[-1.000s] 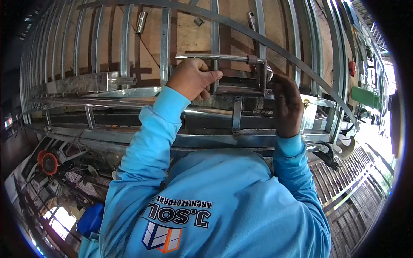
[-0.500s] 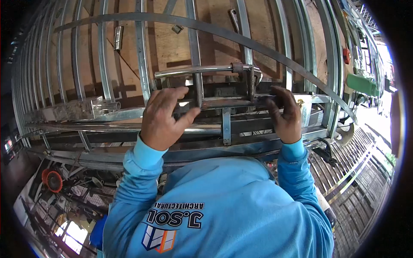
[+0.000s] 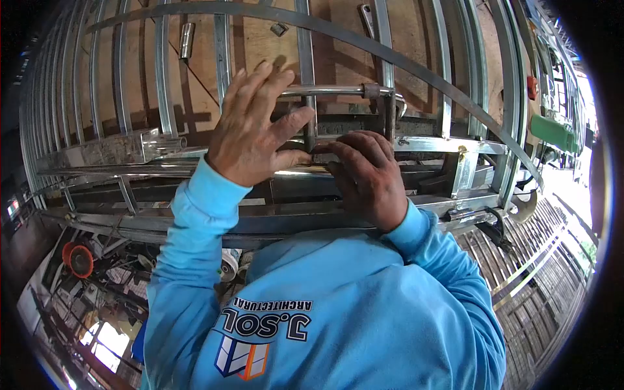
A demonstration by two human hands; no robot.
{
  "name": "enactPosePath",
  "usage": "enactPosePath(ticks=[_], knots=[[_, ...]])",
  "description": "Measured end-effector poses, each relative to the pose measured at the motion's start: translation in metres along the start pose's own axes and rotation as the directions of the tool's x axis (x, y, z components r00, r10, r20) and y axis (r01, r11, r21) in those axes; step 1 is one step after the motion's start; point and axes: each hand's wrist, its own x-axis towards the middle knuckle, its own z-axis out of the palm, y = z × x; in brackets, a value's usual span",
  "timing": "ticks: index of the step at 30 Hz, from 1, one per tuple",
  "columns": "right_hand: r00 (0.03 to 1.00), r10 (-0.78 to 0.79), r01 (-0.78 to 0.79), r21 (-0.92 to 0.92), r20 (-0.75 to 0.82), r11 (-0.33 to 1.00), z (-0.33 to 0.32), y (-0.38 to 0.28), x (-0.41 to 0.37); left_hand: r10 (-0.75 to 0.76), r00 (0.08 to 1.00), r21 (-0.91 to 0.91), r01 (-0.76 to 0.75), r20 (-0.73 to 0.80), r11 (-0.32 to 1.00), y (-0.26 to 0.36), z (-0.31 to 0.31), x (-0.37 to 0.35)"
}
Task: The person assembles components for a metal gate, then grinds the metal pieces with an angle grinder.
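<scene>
My left hand (image 3: 253,133) is raised over the metal frame, palm down, with its fingers spread and nothing held. Close to its right, my right hand (image 3: 369,172) has bent fingers, thumb and index tip near each other beside an upright bar. What those fingertips hold, if anything, is too small to make out. Beyond the hands lies a shiny round rod (image 3: 331,90) that passes through a dark collar (image 3: 371,91). A dark upright piece (image 3: 390,117) stands at the rod's right end.
A long flat metal strip (image 3: 416,68) curves across the parallel square bars (image 3: 164,78). On the wooden board are a short metal cylinder (image 3: 186,41), a small metal piece (image 3: 279,29) and a wrench (image 3: 367,19). A green object (image 3: 551,133) sits at the right.
My right hand has moved left, close to my left hand. My left hand has shifted slightly up and its fingers are straighter. The flat bracket formerly between the hands is no longer visible.
</scene>
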Motion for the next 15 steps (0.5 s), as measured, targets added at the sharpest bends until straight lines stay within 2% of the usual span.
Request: enactPosePath(ticks=[7, 15], knots=[[1.000, 0.006, -0.006, -0.034, -0.017, 0.999, 0.010, 0.007, -0.002, 0.025, 0.999, -0.168, -0.020, 0.030, 0.986, -0.014, 0.015, 0.005], [0.999, 0.011, -0.012, -0.030, -0.036, 0.999, 0.015, 0.011, 0.000, -0.007, 0.995, -0.191, 0.026, 0.099, 0.981, -0.017, 0.015, 0.006]])
